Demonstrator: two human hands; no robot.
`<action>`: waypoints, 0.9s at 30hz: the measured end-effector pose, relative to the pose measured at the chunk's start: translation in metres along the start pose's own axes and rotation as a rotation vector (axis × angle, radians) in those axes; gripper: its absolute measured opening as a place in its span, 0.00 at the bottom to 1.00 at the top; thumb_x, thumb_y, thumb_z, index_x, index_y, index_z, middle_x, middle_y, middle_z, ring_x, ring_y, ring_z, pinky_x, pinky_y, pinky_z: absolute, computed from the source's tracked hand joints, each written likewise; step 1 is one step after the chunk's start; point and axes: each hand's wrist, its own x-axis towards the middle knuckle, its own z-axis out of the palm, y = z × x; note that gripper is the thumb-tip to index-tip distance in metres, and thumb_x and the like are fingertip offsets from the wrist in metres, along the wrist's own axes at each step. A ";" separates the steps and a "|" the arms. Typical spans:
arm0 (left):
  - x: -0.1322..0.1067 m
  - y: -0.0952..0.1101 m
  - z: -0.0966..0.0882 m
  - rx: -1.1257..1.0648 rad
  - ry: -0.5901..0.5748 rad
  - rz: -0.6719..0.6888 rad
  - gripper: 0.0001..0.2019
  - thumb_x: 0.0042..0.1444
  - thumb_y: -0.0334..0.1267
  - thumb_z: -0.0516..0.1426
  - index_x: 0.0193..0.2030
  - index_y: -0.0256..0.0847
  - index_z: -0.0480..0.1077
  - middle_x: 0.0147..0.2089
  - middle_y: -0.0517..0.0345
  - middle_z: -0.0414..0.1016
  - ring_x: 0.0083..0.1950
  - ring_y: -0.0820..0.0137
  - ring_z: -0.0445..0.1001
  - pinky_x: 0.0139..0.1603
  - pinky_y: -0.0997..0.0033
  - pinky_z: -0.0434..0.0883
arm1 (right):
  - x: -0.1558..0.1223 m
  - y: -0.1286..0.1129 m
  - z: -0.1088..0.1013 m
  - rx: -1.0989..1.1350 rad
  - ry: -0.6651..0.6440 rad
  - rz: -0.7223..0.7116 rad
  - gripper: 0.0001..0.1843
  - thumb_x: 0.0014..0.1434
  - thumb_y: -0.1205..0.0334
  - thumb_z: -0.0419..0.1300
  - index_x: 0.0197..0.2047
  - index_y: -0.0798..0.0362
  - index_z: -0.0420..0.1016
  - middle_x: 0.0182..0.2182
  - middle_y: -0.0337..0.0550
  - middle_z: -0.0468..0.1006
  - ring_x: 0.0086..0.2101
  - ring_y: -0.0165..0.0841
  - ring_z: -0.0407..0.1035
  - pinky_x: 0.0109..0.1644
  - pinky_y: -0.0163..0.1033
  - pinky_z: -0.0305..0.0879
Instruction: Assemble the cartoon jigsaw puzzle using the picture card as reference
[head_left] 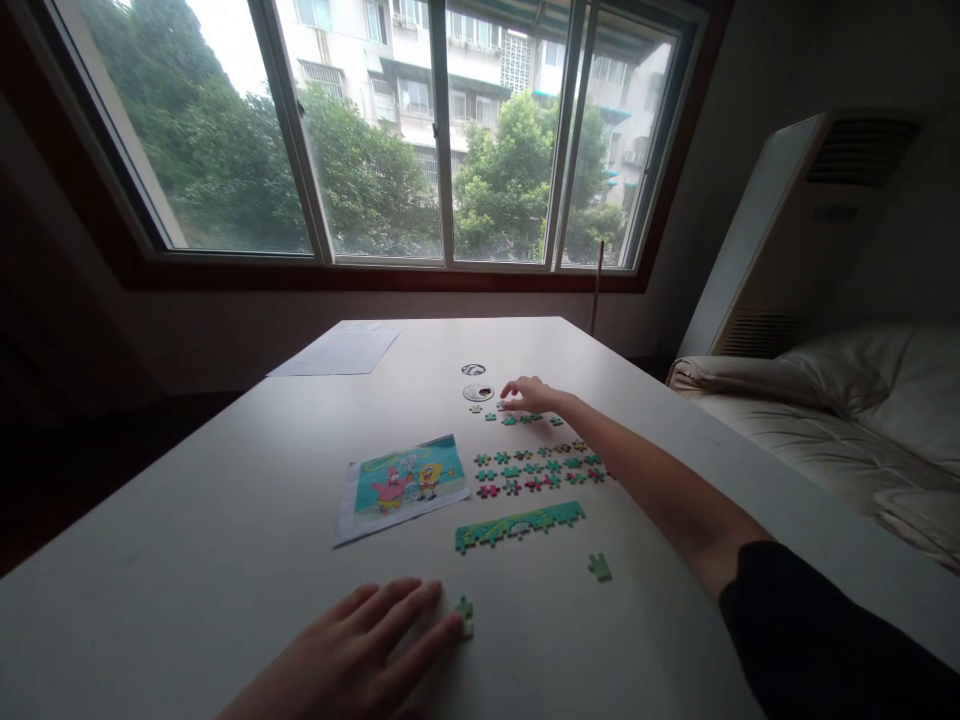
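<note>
My left hand (367, 640) lies on the table with its fingers stretched out and apart, one fingertip touching a green puzzle piece (466, 617). Far across the table, my right hand (536, 395) reaches over the back row of loose pieces. Its fingers are curved and look apart, right at a small pale piece (501, 406). A joined strip of puzzle pieces (519, 526) lies between the hands, flat edge away from me. Another green piece (599, 567) rests nearer, to the right. Beyond the strip, several loose pieces (532, 468) are laid out in rows, partly hidden by my right forearm.
Left of the rows lies a printed reference picture (409, 483) of cartoon figures. Two round discs (478, 393) sit behind the pieces. Sheets of paper (337, 350) lie at the far left corner of the white table (225, 500). A sofa (832, 420) stands to the right.
</note>
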 end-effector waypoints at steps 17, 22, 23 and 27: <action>0.014 0.007 -0.019 0.084 -0.151 0.005 0.24 0.52 0.36 0.59 0.57 0.43 0.62 0.52 0.53 0.74 0.46 0.60 0.75 0.41 0.66 0.74 | 0.028 -0.010 -0.013 0.203 -0.194 0.042 0.19 0.42 0.59 0.67 0.40 0.55 0.77 0.39 0.46 0.78 0.36 0.34 0.71 0.36 0.34 0.64; 0.013 0.006 -0.017 0.072 -0.104 0.009 0.22 0.53 0.37 0.58 0.56 0.42 0.63 0.51 0.53 0.74 0.46 0.61 0.75 0.41 0.66 0.74 | 0.016 -0.017 -0.008 0.314 -0.107 -0.024 0.11 0.43 0.66 0.66 0.33 0.57 0.73 0.28 0.41 0.76 0.28 0.29 0.69 0.29 0.31 0.63; 0.014 0.006 -0.017 0.069 -0.101 0.013 0.22 0.53 0.37 0.58 0.55 0.42 0.63 0.51 0.54 0.74 0.46 0.61 0.75 0.41 0.66 0.74 | 0.012 -0.018 -0.007 0.344 -0.082 -0.046 0.10 0.43 0.67 0.65 0.32 0.57 0.73 0.27 0.40 0.75 0.27 0.28 0.68 0.29 0.31 0.63; 0.017 0.004 -0.021 0.064 -0.099 0.008 0.20 0.54 0.37 0.58 0.54 0.42 0.64 0.51 0.55 0.74 0.45 0.62 0.75 0.41 0.67 0.74 | -0.012 -0.023 -0.013 0.478 0.042 -0.136 0.09 0.48 0.67 0.63 0.35 0.57 0.70 0.29 0.39 0.74 0.29 0.26 0.68 0.33 0.31 0.65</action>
